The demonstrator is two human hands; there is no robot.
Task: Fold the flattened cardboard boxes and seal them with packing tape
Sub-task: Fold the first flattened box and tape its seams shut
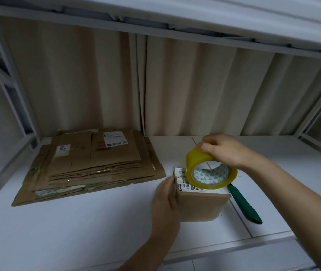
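Observation:
A small folded cardboard box (200, 205) stands on the white shelf, a white label with a barcode on its top. My left hand (165, 200) grips its left side. A roll of yellow packing tape (196, 163) stands tilted on the box top, and my right hand (224, 149) pinches the roll at its upper edge. A stack of flattened cardboard boxes (91, 165) lies to the left, apart from both hands.
A green-handled cutter (245, 204) lies on the white shelf (77, 227) just right of the box. A beige curtain (175, 85) hangs behind. A white metal frame post (9, 71) rises at the left, and an upper shelf (234, 20) runs overhead.

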